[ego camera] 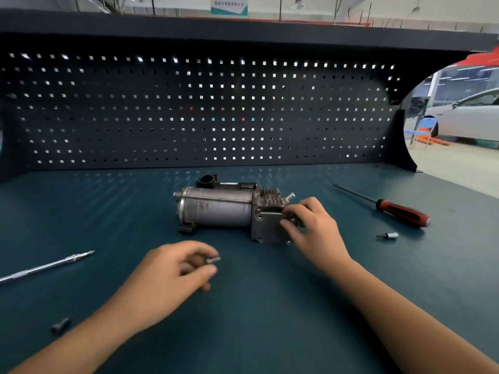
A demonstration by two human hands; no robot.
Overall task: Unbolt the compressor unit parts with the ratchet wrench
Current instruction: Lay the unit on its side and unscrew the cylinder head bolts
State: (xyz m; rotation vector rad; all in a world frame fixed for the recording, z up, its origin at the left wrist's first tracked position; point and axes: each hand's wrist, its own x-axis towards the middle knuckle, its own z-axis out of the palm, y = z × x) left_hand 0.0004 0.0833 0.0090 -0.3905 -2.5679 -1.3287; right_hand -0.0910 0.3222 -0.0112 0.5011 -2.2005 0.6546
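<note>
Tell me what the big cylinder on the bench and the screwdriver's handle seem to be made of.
The cylinder looks like bare metal, perhaps aluminium: dull grey, scuffed, softly gleaming. The screwdriver handle looks like moulded plastic or rubber: matt red with black grip panels.

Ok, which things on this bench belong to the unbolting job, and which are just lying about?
In the job: compressor unit; its end plate, held by the right hand; small metal piece pinched in the left hand; long silver tool, probably the ratchet wrench.
Lying about: red-handled screwdriver; small socket bit; dark small part, blurred.
</note>
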